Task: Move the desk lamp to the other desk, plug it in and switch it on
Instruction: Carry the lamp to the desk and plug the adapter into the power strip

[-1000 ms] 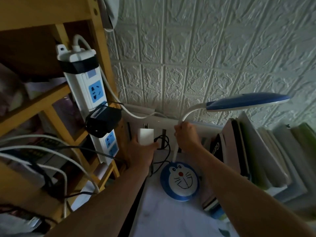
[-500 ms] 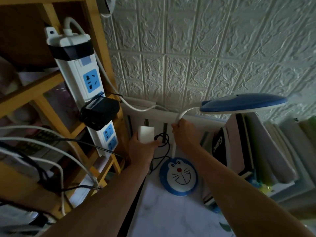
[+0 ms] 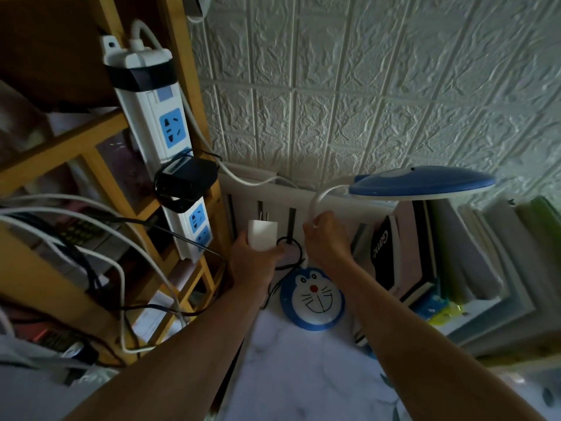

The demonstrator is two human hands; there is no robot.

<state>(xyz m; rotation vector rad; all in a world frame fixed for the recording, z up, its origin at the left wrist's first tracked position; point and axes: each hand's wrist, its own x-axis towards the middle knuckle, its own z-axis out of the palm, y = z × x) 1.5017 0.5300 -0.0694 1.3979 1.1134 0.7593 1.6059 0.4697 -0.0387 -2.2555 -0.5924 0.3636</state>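
The desk lamp stands on the marble-patterned desk [image 3: 303, 375]. Its round blue base [image 3: 312, 300] shows a cartoon cat face, and its blue head [image 3: 422, 181] is unlit, reaching right over the books. My right hand [image 3: 326, 238] grips the white gooseneck [image 3: 318, 199] just above the base. My left hand [image 3: 253, 259] holds the lamp's white plug adapter [image 3: 262, 234], prongs pointing up, with the black cord [image 3: 291, 253] looped beside it. The adapter is below and right of the white power strip [image 3: 170, 141], apart from it.
The power strip is taped to a wooden shelf post [image 3: 194, 117]; a black adapter [image 3: 185, 183] fills its middle socket, with free blue sockets above and below. Several cables [image 3: 121, 262] hang across the shelf. A row of books [image 3: 440, 253] stands right of the lamp.
Both hands stay on the lamp neck and the plug adapter. The view has shifted slightly; the lamp base rests in the same spot on the desk.
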